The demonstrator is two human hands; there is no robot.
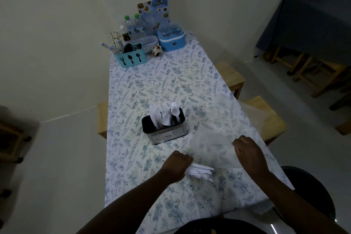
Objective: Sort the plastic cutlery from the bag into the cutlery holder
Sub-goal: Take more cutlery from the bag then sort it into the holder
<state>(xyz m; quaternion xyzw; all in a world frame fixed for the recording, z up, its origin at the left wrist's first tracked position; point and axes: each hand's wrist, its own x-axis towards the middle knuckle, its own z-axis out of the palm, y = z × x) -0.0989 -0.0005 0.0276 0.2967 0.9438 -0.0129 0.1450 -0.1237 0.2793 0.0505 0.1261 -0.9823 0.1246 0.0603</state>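
A black and silver cutlery holder stands mid-table with white plastic forks, knives and spoons upright in it. To its right lies a clear plastic bag, blurred and crumpled. My right hand is closed on the bag's near right edge. My left hand is closed near the bag's left edge, and a bundle of white plastic cutlery sticks out from it toward the right, low over the tablecloth.
The table has a blue floral cloth. At its far end stand a teal cutlery caddy, water bottles, a blue container and a menu card. Wooden stools flank the right side.
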